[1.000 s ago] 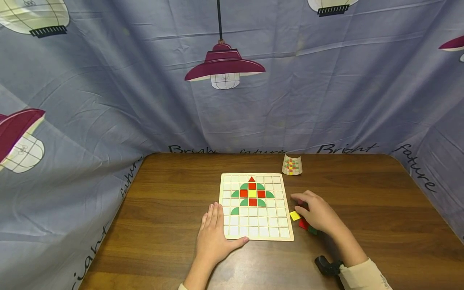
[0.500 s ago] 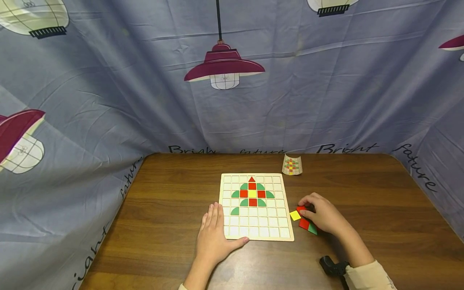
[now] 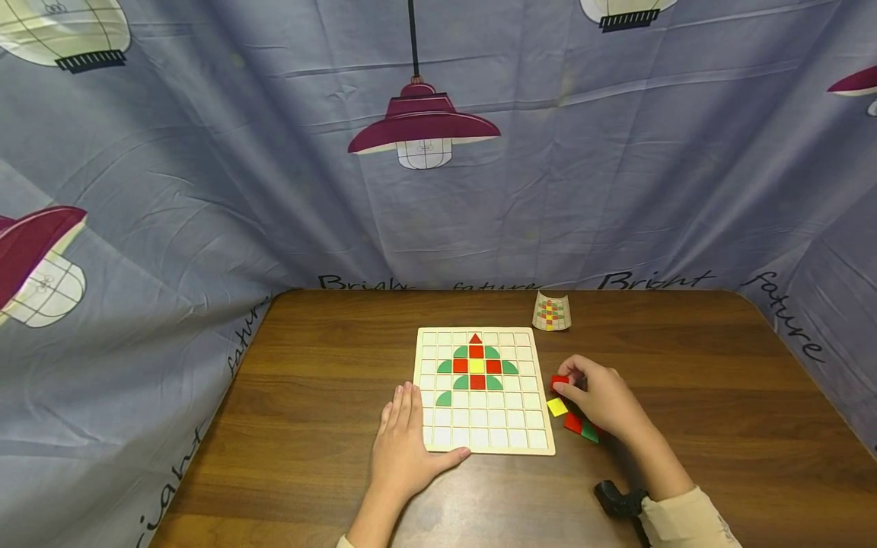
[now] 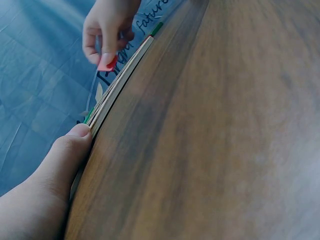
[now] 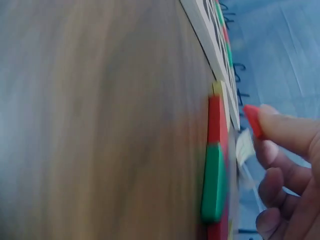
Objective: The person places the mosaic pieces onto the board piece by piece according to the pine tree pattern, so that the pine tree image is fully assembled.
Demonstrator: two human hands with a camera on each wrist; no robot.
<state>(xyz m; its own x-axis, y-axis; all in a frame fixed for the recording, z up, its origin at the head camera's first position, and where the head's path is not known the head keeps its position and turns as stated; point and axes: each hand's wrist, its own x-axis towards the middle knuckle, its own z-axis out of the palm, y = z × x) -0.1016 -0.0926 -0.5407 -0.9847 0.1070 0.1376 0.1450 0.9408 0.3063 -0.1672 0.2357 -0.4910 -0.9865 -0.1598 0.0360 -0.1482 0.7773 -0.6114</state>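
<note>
My right hand (image 3: 603,396) pinches a red square tile (image 5: 253,120) between thumb and fingers, raised above the table beside the board's right edge. The white grid board (image 3: 507,438) lies flat, with red, green and yellow tiles set in a tree-like pattern on its upper part. My left hand (image 3: 400,441) rests at the board's lower left corner, fingers straight along the left side and thumb on the front edge. Under and near the right hand lie a yellow tile (image 3: 558,407), a red tile (image 3: 572,423) and a green tile (image 3: 589,432); the hand partly hides this group.
A small curved card (image 3: 551,313) printed with a coloured tile pattern stands behind the board, to its right. The brown wooden table (image 3: 329,365) reaches back to a blue-grey curtain (image 3: 438,221) with printed lamps. A black strap device (image 3: 617,500) sits at the right wrist.
The right hand first drew back to the right over the loose tiles, then lifted a red tile and shifted left toward the board. My left hand has stayed in place.
</note>
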